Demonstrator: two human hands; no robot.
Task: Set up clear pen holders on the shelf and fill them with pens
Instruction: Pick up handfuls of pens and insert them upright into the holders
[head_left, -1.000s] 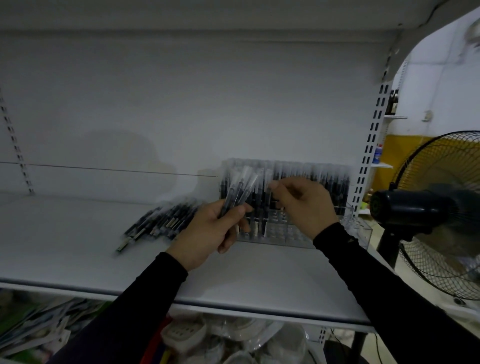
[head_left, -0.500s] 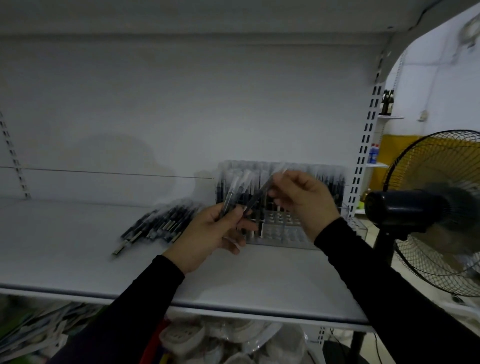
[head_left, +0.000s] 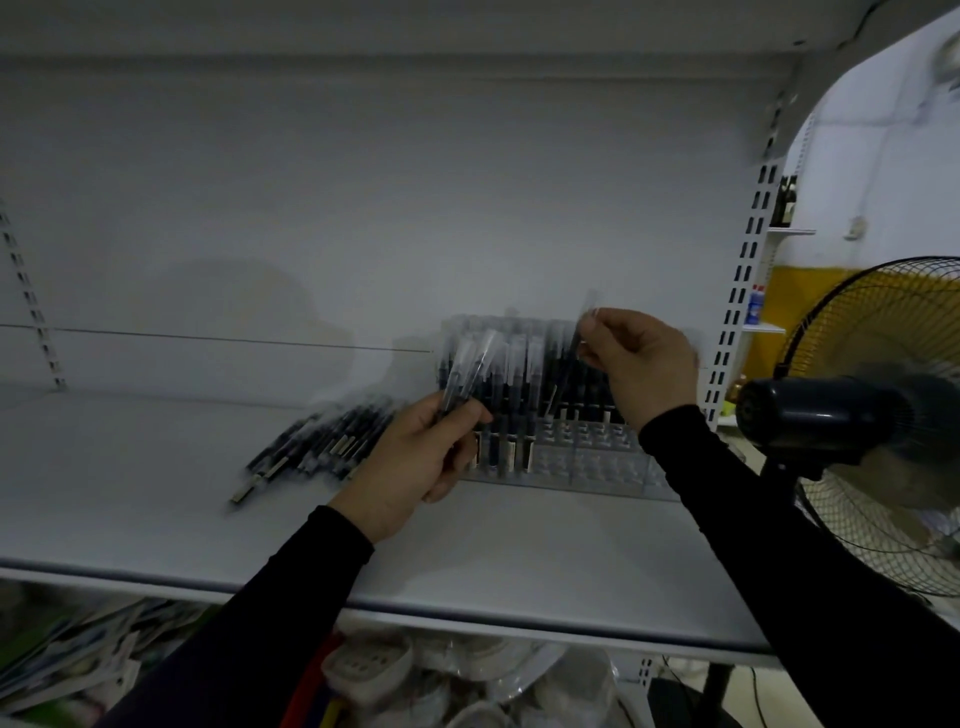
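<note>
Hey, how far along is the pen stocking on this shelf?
Done: clear holder stands on the shelf, back rows filled. In hand: left hand grips a bunch of pens; right hand pinches one pen. Left: empty front slots, loose pile.

You are standing in what looks like a small shop or its stockroom: in front of you is a white metal retail shelf (head_left: 156, 519) with a flat back panel, hung on slotted uprights (head_left: 748, 270) of the kind used for adjustable store racking. Identical pens stand in rows in a clear pen holder (head_left: 587, 457), with a loose pile of pens (head_left: 322, 447) beside it, and packaged goods (head_left: 67, 665) crowd the shelf below. To your right stands a black pedestal fan (head_left: 857, 415), with small wall shelves (head_left: 779, 280) holding bottles behind it.
</note>
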